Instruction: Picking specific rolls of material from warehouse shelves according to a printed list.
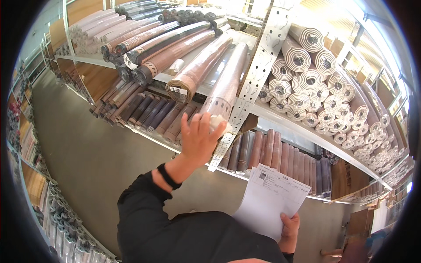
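My left hand [199, 138], with a black band at the wrist, is raised to the near end of a carpet roll [228, 79] wrapped in clear plastic. Its fingers are spread, and it appears to touch the whitish, crumpled plastic at that end. The hand partly hides the roll's end. Just left of it lies a brownish-pink carpet roll [199, 72] with a white label on its end. Low on the right, my right hand [289, 228] grips printed paper sheets [272, 197] by their lower right edge, thumb on top.
A perforated white rack post [258, 72] stands right beside the left hand. Beyond it, pale rolls [311, 79] are stacked on the right shelf. Dark and brown rolls [162, 48] lie on the left shelf, with more rolls standing below. A grey aisle floor [83, 144] runs along the left.
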Tool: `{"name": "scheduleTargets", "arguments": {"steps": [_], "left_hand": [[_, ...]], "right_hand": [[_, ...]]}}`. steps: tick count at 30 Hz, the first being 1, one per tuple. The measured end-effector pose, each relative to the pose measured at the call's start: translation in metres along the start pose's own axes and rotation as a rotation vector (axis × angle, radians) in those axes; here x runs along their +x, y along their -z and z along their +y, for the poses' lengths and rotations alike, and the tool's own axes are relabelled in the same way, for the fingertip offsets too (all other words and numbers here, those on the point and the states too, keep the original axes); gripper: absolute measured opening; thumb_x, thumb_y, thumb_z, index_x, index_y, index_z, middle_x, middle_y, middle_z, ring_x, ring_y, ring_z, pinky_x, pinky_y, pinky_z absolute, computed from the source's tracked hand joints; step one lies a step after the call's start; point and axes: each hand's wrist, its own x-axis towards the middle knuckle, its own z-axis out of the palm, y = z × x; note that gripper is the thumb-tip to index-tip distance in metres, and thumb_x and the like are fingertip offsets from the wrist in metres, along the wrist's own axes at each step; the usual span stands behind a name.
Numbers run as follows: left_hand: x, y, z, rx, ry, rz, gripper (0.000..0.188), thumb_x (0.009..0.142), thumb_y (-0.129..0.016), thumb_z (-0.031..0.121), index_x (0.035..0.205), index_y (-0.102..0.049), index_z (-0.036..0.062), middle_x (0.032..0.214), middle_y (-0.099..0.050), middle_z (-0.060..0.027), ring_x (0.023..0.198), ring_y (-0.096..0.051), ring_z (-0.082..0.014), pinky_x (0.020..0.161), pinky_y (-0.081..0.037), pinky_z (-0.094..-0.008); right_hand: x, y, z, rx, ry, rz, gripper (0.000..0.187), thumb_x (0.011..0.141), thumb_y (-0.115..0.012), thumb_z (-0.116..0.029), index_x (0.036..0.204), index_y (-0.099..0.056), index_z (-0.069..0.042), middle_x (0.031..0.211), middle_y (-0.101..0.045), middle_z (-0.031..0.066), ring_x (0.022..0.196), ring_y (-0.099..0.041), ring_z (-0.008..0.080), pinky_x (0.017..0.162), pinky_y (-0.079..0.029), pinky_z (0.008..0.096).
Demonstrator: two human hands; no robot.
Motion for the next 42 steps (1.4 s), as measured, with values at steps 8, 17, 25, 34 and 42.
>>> {"name": "scheduleTargets", "arguments": {"steps": [8,17,25,34,42], "left_hand": [[0.04,-0.023,-0.119,-1.34,1.16,-0.795,0.072,0.087,-0.046,0.062,0.13,-0.046,0.0037,0.12,-0.059,-0.01,0.111,-0.054,-0.0198,0.089,-0.04,-0.0443],[0.051,-0.118,-0.086,-2.193,1.095,-0.967,0.054,0.09,-0.054,0.043,0.123,-0.049,0.0005,0.115,-0.06,-0.0162,0.104,-0.059,-0.0274,0.093,-0.046,-0.0423],[-0.09,-0.068,-0.112,-2.211,0.93,-1.234,0.065,0.085,-0.062,0.035,0.133,-0.038,-0.0006,0.133,-0.047,-0.0144,0.121,-0.047,-0.0263,0.103,-0.038,-0.0422],[-0.142,-0.109,-0.074,-2.014,0.881,-0.895,0.068,0.074,-0.074,0.014,0.131,-0.037,0.003,0.116,-0.055,-0.0103,0.106,-0.054,-0.0221,0.092,-0.046,-0.0374],[-0.192,-0.051,-0.136,-1.848,0.81,-0.897,0.074,0.069,-0.072,0.008,0.132,-0.035,0.0015,0.118,-0.051,-0.0124,0.108,-0.051,-0.0251,0.096,-0.041,-0.0374]], "right_hand": [[-0.051,-0.021,0.028,-0.029,-0.032,0.025,0.043,0.073,-0.066,-0.001,0.115,-0.054,0.006,0.108,-0.063,0.0128,0.097,-0.061,0.0224,0.088,-0.047,0.0347],[-0.14,-0.098,0.06,0.057,0.039,0.264,0.047,0.073,-0.067,-0.002,0.118,-0.052,0.004,0.111,-0.061,0.014,0.1,-0.06,0.0248,0.088,-0.048,0.0362],[-0.184,-0.181,0.085,0.207,0.134,0.412,0.046,0.074,-0.064,0.003,0.119,-0.052,0.004,0.113,-0.061,0.0127,0.102,-0.059,0.0238,0.092,-0.045,0.0359],[-0.246,-0.198,0.086,0.088,0.172,0.557,0.05,0.073,-0.067,-0.001,0.119,-0.052,0.005,0.113,-0.06,0.0118,0.102,-0.059,0.0238,0.091,-0.046,0.035],[-0.306,-0.163,0.081,0.061,0.055,0.646,0.045,0.077,-0.066,-0.004,0.118,-0.052,0.006,0.112,-0.06,0.0126,0.101,-0.059,0.0211,0.089,-0.046,0.034]]}}
